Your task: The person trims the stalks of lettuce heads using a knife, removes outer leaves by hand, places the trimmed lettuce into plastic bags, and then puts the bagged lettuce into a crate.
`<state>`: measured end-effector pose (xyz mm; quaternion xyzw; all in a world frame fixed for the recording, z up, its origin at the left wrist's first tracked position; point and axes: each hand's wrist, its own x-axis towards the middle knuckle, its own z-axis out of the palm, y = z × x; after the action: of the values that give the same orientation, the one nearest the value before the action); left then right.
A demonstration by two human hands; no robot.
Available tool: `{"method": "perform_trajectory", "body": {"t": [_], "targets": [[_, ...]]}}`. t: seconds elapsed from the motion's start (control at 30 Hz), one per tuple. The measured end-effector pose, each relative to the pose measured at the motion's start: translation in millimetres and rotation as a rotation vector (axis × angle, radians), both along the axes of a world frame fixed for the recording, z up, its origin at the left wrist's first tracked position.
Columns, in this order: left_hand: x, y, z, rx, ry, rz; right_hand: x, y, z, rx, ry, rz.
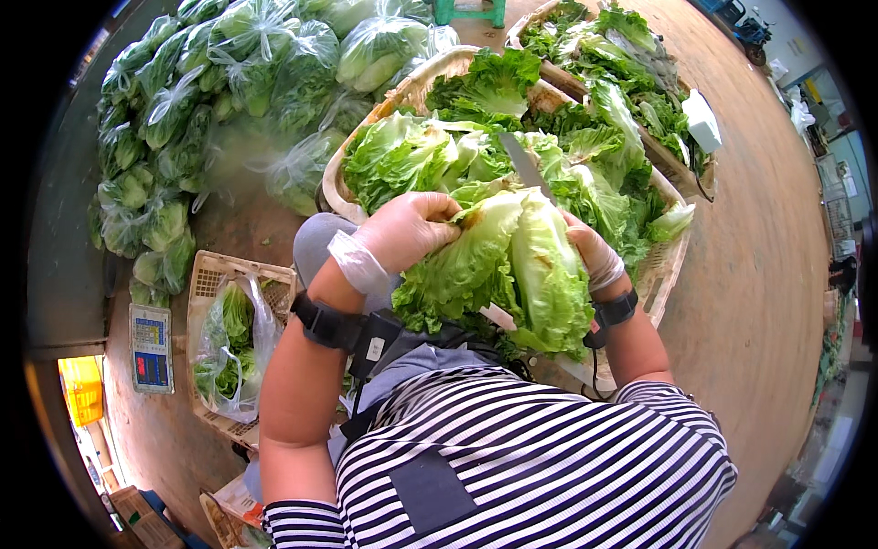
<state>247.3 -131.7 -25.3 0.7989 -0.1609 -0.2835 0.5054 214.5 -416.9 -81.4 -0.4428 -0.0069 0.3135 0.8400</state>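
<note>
My left hand point(416, 233), in a thin clear glove, pinches an outer leaf of a green lettuce head point(549, 274) with browned patches, held above my lap. My right hand point(594, 242), also gloved, is at the head's right side, its fingers partly hidden behind the leaves. A knife point(524, 165) points up and left from that hand, blade showing and handle hidden. Behind the lettuce, a pale plastic crate point(337, 188) is piled with loose leafy lettuce point(393, 156).
Bagged greens point(256, 73) are heaped back left near a green stool point(469, 20). Another loaded crate point(677, 160) stands back right. At left are a scale point(151, 348), a low crate point(203, 284) holding a bag of greens and a yellow container point(80, 389). Brown floor point(750, 256) extends right.
</note>
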Motion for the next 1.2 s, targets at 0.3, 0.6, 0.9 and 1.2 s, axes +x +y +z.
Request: {"method": "perform_trajectory", "body": {"t": [0.3,0.6,0.9,1.2], "targets": [[12.2,-5.3,-9.1,-0.051,-0.025,-0.028,-0.1,-8.7,-9.3,0.072,-0.008,-0.080],[13.5,-5.7,-18.6,-0.070,0.145,-0.043,7.4,-22.2,9.6,-0.183,-0.086,-0.093],[-26.3,-35.4,1.8,-0.127,-0.692,0.327,18.7,15.8,-2.1,0.145,-0.053,-0.275],[-14.2,-32.1,-37.4,-0.642,0.294,0.329,26.4,45.5,4.8,-0.605,-0.557,-0.537]]}}
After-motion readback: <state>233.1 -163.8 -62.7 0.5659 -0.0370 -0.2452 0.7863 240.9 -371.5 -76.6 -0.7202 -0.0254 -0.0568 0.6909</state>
